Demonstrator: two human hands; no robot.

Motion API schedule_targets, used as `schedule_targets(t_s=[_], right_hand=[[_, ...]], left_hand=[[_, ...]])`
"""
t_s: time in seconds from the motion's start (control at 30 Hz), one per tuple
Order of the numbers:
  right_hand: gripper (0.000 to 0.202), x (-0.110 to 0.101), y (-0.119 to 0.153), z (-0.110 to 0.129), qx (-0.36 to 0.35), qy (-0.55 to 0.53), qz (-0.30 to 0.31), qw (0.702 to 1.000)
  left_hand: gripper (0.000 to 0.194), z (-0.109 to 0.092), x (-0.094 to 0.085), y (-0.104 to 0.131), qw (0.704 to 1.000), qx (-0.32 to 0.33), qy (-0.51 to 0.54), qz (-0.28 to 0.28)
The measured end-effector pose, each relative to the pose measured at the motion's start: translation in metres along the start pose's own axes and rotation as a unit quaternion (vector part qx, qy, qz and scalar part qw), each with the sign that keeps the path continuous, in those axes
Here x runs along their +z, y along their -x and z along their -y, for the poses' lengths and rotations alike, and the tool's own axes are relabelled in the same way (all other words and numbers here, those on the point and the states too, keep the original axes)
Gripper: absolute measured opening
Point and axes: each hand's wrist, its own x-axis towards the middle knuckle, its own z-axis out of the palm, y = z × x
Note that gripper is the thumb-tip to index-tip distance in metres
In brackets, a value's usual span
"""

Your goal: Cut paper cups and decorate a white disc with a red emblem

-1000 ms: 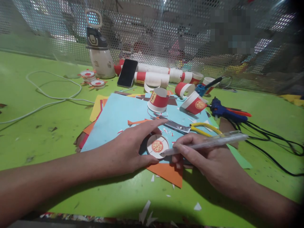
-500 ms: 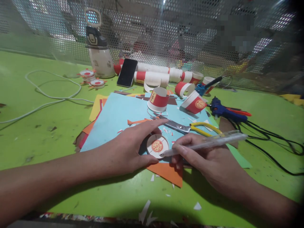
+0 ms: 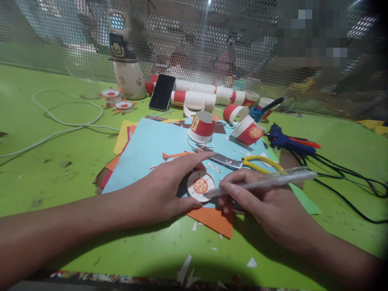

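Observation:
My left hand (image 3: pixel 165 190) steadies a round white paper cup base (image 3: pixel 190 186) between thumb and fingers, on the light blue paper (image 3: pixel 136 161). An orange-red emblem fills the middle of the base, and short dark lines run from it towards the rim. In my right hand (image 3: pixel 257 198) is a slim whitish pen (image 3: pixel 273 180), its tip touching the base near the emblem's lower right edge. Just beyond my hands lie scissors (image 3: pixel 226 159) with yellow handles. A cut red and white paper cup (image 3: pixel 202 127) stands behind them, and another paper cup (image 3: pixel 247 130) lies tilted.
A blue glue gun (image 3: pixel 287 141) with black cords lies at the right. Behind are a phone (image 3: pixel 163 93), stacked paper cups (image 3: pixel 194 99) and a bottle (image 3: pixel 129 76). A white cable (image 3: pixel 68 127) loops at the left. Paper scraps (image 3: pixel 184 268) lie along the near edge.
The pen tip has shifted slightly up the base, closer to the emblem. My left hand and the base stay where they were.

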Motion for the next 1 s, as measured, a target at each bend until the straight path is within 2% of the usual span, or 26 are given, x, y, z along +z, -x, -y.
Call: schedule_targets(t_s=[0.33,0.6,1.0], right_hand=[[0.018,0.0002,-0.0002,0.0005,0.005,0.020,0.009,1.000],[0.017,0.0006,0.0017,0.0001,0.001,-0.012,-0.004,1.000],[0.019,-0.0001,0.0017,-0.0001,-0.002,0.023,0.005,1.000]], left_hand=[[0.071,-0.0005,0.0004,0.0024,0.999,0.024,-0.026,-0.013],[0.065,0.0016,0.0025,0.0035,0.997,0.059,-0.044,-0.027],[0.070,0.0017,0.0025,0.0051,0.995,0.073,-0.055,-0.027]])
